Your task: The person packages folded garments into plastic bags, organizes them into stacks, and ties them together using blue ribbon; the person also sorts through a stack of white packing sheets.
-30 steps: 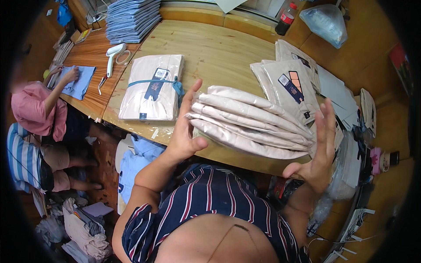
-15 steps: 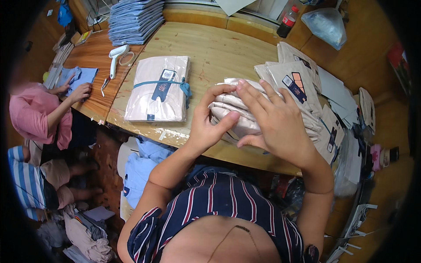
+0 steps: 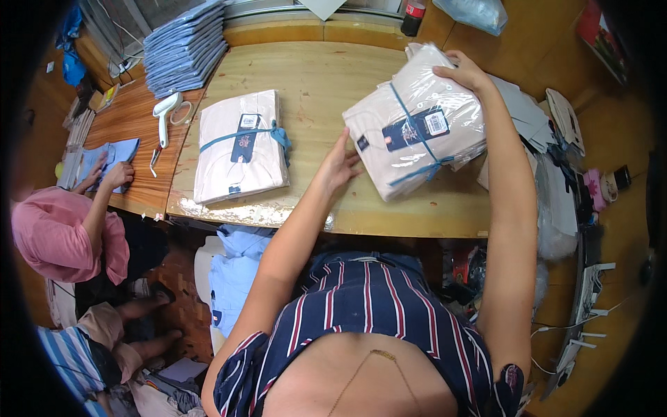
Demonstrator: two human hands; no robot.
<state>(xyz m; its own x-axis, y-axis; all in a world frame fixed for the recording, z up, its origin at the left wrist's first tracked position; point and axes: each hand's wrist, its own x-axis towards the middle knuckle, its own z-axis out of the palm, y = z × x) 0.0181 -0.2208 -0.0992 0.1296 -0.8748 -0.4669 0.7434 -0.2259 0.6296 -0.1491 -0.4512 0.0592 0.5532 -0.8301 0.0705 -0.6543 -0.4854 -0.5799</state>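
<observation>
A pack of folded cream garments (image 3: 385, 163), in clear plastic with a blue ribbon and dark label, is tilted over the right part of the table. My right hand (image 3: 464, 73) grips its far right corner, thumb on the upper face and the other fingers partly hidden behind. My left hand (image 3: 339, 165) is at its left edge, fingers apart, one fingertip by the corner; whether it bears any weight cannot be told. To the left lies a similar ribbon-tied cream pack (image 3: 217, 170), flat on the table.
A pale wooden table (image 3: 316, 90) spans the front. Blue packed garments (image 3: 184, 52) are stacked at its far left, near a white handheld tool (image 3: 163, 118). On the left a person in pink (image 3: 62, 229) handles a blue garment (image 3: 125, 151). A dark bottle (image 3: 412, 19) stands behind.
The held pack has turned from edge-on to showing its labelled, ribboned face. My right hand has moved to its far corner; my left hand has loosened from around it. The view has shifted slightly.
</observation>
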